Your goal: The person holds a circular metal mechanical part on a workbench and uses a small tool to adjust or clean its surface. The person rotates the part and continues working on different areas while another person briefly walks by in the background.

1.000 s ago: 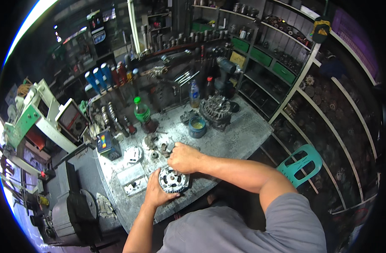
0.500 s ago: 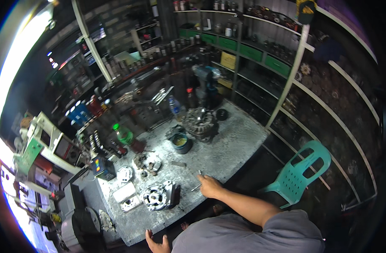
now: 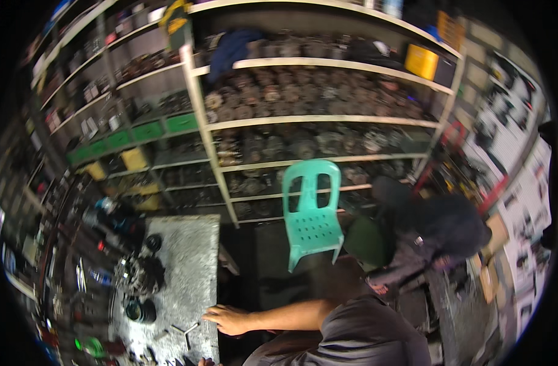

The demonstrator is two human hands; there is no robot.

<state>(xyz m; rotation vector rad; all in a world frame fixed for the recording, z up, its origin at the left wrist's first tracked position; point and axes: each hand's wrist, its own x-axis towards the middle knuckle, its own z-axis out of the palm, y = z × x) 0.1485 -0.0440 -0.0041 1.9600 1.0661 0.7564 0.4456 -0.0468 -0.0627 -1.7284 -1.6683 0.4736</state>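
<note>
My right hand (image 3: 227, 319) rests at the right edge of the metal-topped table (image 3: 190, 256), palm down, fingers loosely stretched and seemingly holding nothing. Just beside its fingertips a three-armed Y-shaped wrench (image 3: 185, 333) lies on the tabletop, apart from the hand. Of my left hand (image 3: 206, 362) only a bit of the fingers shows at the lower edge; the remainder is out of the picture. Farther back on the table stand an alternator (image 3: 136, 276), a dark round can (image 3: 136, 310) and a small black round part (image 3: 152, 243).
A teal plastic chair (image 3: 314, 222) stands beyond the table. Behind it, a shelf rack (image 3: 327, 120) holds rows of dark round parts. To the right a person in dark clothes (image 3: 449, 226) bends low. A green bottle (image 3: 93, 347) is at the lower left.
My view has swung right, bringing the rack, the chair and the other person toward the middle. My right hand has left the wrench, which now lies on the tabletop.
</note>
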